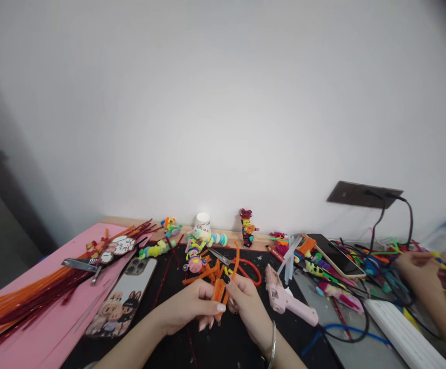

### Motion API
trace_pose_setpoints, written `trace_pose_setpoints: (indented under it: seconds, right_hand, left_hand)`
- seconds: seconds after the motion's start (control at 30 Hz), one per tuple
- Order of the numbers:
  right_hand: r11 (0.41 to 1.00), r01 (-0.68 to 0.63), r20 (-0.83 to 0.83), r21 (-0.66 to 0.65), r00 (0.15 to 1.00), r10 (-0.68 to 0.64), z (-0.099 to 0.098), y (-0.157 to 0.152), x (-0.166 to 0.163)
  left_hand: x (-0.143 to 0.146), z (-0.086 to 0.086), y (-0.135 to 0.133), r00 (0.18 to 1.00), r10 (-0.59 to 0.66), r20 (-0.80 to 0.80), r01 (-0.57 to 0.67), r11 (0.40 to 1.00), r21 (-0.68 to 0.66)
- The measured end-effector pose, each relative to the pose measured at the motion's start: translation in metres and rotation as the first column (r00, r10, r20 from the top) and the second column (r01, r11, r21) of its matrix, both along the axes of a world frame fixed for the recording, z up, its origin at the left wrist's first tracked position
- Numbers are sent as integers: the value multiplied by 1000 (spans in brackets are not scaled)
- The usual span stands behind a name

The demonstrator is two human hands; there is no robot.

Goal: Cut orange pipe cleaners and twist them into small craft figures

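The left hand (192, 305) pinched a small cluster of orange fuzzy strips (218, 293) between its thumb and fingers, over a black mat (215, 353) on the bench (263, 239). The right hand (248, 302), just beside it, had its thumb and fingers closed on the same cluster from the other side, and one longer curved orange strip (237, 252) rose above its thumb. A bracelet (273, 343) circled the right wrist. Directly beyond the fingers of the left hand lay loose orange pieces (203, 275), and beyond the right hand lay scissors (251, 267) with red-orange handles, partly hidden by the curved strip. To the right of the right hand was a pale pink glue gun (294, 306), with translucent glue sticks (290, 256) behind it. To the left of the left hand lay a phone in a cartoon case (121, 302), and farther left a bundle of orange and dark red stems (49, 287) rested on a pink sheet (19, 328). Well beyond both hands stood a white paper cup (202, 220) and a small colourful figure (247, 229). Far to the right of the right hand, another person's hand (419, 266) showed near tangled, brightly coloured stems.
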State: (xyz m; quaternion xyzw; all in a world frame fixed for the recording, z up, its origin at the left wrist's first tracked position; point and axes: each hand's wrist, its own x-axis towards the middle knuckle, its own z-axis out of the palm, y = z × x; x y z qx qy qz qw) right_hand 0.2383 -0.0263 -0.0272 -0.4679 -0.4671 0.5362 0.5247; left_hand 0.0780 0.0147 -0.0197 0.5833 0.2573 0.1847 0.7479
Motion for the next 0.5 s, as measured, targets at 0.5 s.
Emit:
trace_pose_setpoints:
  seconds: [0.5]
  right_hand:
    - [920,-371,-2,-128,927,374,7,-10,0]
  left_hand:
    - [-11,6,2,941,-326,-93,313,940,-137]
